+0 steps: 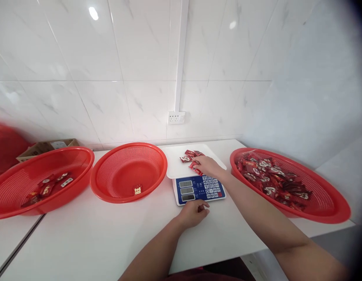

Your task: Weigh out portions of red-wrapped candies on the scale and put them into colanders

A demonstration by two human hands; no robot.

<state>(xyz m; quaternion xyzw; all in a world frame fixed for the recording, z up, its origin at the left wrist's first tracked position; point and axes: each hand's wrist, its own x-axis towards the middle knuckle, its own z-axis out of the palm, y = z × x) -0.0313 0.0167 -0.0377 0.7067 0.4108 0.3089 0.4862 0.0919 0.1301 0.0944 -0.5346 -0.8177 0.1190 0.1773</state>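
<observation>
My right hand [208, 166] reaches over the white pan [175, 166] of a digital scale [200, 188]. Pinched in its fingers is a small red candy packet [195, 168], just above or on the pan. Behind it lie several more red wrapped packets [186, 159], partly hidden by my hand. My left hand [194, 214] rests on the table at the scale's front edge, by the display. Its fingers are loosely bent and apart, with nothing visible in them.
A red basket [334, 203] at right holds many red packets. Left of the scale, another red basket [103, 171] has one packet [137, 190]; a third basket [84, 156] holds several. A cardboard box [42, 148] stands behind it. A wall socket [176, 117] is above the table [110, 242].
</observation>
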